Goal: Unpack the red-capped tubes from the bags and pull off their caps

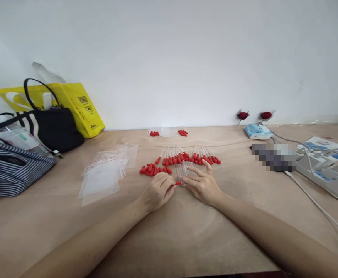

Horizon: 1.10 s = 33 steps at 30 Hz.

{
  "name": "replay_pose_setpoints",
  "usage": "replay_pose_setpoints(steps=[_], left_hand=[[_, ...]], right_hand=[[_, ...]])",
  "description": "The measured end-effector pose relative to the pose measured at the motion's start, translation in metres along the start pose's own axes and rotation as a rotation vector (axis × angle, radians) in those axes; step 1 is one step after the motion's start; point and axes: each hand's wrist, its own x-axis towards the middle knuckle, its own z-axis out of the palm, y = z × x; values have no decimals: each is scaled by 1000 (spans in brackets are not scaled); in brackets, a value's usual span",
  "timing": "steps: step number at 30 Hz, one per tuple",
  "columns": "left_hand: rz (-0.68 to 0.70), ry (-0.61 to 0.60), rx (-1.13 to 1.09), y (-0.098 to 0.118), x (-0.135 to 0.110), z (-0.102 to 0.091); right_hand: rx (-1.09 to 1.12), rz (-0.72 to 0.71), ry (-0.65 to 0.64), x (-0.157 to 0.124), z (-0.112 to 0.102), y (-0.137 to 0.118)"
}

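Pinched in my left hand (159,190) is a red rubber dropper bulb (178,183), its end pointing right. My right hand (201,183) meets it there, thumb and forefinger closed on a thin glass tube (182,182) at the bulb's mouth; its other fingers are spread over a row of bare glass tubes (183,168). Loose red bulbs (151,169) lie in a pile just beyond my left hand. Farther back, glass droppers with red bulbs fitted (174,158) lie fanned side by side, and another group (205,158) lies behind my right fingers.
Transparent zip bags (102,175) lie overlapped at left. By the wall, bags (169,132) hold more red-bulbed droppers. A striped pouch (15,168), black bag (56,127) and yellow bag (85,110) stand far left. At right are a tissue pack (258,131), power strip (325,170) and cables.
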Motion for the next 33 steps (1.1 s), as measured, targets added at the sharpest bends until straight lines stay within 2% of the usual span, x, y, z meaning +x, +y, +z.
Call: replay_pose_setpoints(steps=[7,15,23,30,33], left_hand=[[-36,-46,-14,-5,-2,8],[-15,-98,-52,1,-2,0],[6,-71,-83,2,-2,0],[-13,-83,-119,4,-1,-3],[-44,-47,-99,-2,-6,-7]], right_hand=[[9,-55,42,0,-3,-2],[-14,-109,51,-2,-6,-3],[4,-140,139,-2,-3,-3],[50,-129,139,-4,-6,-3],[17,-63,126,-9,-10,4]])
